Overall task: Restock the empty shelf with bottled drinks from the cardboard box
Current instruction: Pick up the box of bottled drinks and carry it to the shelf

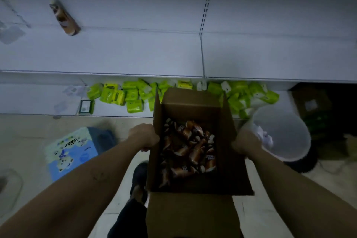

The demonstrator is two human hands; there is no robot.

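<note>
An open brown cardboard box [193, 102] is held in front of me, above the floor. Several brown bottled drinks [191, 150] with white caps lie jumbled inside it. My left hand [144, 137] grips the box's left wall and my right hand [246, 144] grips its right wall. Ahead stretches a white shelf [135, 52], nearly bare. A single brown bottle [64, 17] stands on it at the far left, near the back panel.
Green packets [133, 96] crowd the lower shelf behind the box. A clear plastic bin [284, 131] stands on the floor at the right, a blue printed pack [73, 149] at the left. My shoe [140, 177] shows below the box.
</note>
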